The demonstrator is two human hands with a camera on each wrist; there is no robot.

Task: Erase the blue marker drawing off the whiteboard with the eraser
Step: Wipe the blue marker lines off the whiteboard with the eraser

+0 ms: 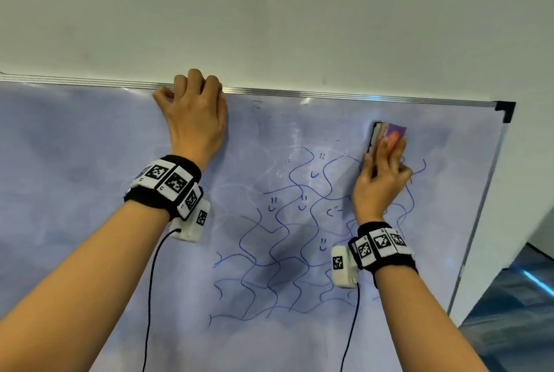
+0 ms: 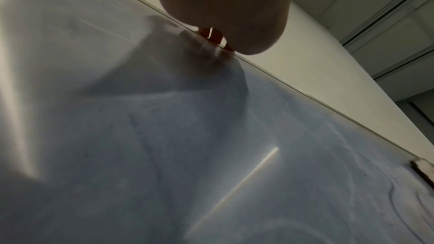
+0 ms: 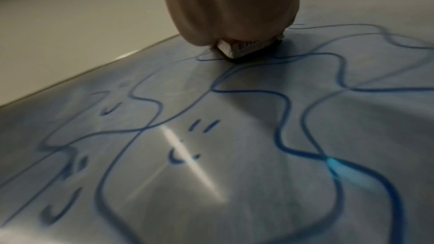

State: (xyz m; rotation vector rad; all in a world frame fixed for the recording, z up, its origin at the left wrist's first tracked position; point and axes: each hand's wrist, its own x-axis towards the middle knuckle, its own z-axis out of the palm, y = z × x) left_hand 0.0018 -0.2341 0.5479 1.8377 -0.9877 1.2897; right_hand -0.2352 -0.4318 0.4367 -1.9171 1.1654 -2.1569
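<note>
A whiteboard (image 1: 90,192) on the wall carries a blue marker drawing (image 1: 284,245) of wavy crossing lines and small smiley faces. My right hand (image 1: 380,174) grips an eraser (image 1: 388,135) and presses it flat on the board at the drawing's upper right. In the right wrist view the eraser (image 3: 244,48) shows under the hand (image 3: 230,6), with blue lines (image 3: 281,99) spread below it. My left hand (image 1: 195,108) is curled over the board's top frame (image 1: 329,96), left of the drawing. In the left wrist view that hand (image 2: 225,6) hooks the frame edge (image 2: 328,107).
The board's top right corner has a black cap (image 1: 505,109). Smeared bluish haze covers much of the board. Plain wall (image 1: 269,12) lies above, and a dark glassy surface (image 1: 515,311) stands to the lower right beyond the board's edge.
</note>
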